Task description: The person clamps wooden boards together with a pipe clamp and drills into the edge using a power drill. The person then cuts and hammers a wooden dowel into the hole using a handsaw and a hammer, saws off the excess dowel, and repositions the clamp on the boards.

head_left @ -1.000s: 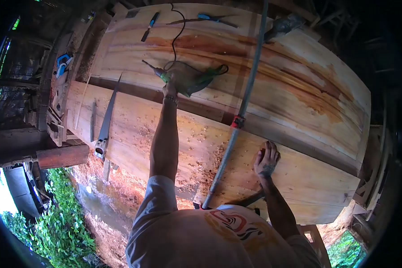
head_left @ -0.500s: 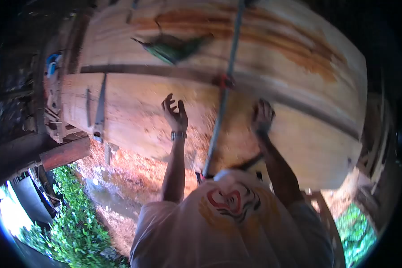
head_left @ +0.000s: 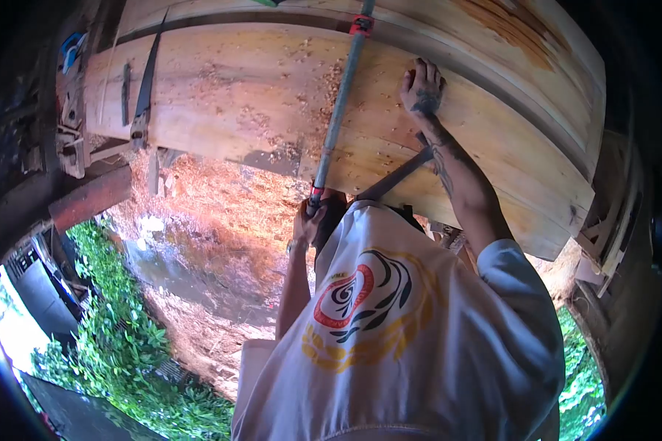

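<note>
Clamp end [head_left: 317, 194] at left hand [head_left: 306, 225], board [head_left: 228, 81] under right hand [head_left: 423, 87]

Green tool [head_left: 266, 2], top edge: mostly cut off | long grey metal pipe clamp [head_left: 340, 101], top centre: upper end cut off | left hand [head_left: 306, 225], mid-frame: grasp unclear

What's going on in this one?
A person is working at a wide wooden board with a pipe clamp lying across it. The left hand is at the clamp's red near end, just off the board's edge; how firmly it grips is hard to tell. The right hand rests on the board, right of the clamp. Wood shavings are scattered over the board, and a handsaw lies toward its left end.
</note>
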The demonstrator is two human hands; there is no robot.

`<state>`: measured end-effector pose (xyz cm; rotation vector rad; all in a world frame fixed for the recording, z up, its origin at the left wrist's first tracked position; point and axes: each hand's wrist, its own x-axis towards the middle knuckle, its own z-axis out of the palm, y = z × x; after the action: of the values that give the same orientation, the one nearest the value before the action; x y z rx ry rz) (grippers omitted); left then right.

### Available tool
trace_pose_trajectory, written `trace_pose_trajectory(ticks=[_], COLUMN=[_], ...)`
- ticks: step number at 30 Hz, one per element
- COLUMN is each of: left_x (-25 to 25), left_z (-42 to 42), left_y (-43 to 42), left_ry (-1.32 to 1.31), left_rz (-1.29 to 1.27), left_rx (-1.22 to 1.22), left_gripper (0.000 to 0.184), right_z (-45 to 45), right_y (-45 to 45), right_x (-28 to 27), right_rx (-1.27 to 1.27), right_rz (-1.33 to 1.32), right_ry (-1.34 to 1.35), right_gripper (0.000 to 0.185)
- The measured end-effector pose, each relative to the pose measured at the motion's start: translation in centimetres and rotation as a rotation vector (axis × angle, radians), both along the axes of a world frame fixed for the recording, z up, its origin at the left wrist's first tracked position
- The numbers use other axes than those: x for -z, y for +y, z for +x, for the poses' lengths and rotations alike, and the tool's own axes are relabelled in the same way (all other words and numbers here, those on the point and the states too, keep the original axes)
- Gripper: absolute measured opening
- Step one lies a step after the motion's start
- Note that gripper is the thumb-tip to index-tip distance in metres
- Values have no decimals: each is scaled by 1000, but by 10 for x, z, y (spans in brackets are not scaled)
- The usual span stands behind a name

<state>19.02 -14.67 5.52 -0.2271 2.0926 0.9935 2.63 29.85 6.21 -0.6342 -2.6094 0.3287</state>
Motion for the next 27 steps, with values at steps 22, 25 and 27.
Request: trace_pose_trajectory(ticks=[22,25,27], left_x=[-17,9,36], left_z=[-222,-255,-259], left_y=[78,93,82], left_ry=[1030,1186,1302], left_rz=[21,210,295], left_rx=[705,859,1066], left_gripper=[58,59,58], right_z=[203,224,248], right_y=[-197,-163,-177], right_x=[16,72,59], right_rx=[637,726,726], right_rz=[-352,-546,-879], right_ry=[-47,-115,39], right_gripper=[38,36,32])
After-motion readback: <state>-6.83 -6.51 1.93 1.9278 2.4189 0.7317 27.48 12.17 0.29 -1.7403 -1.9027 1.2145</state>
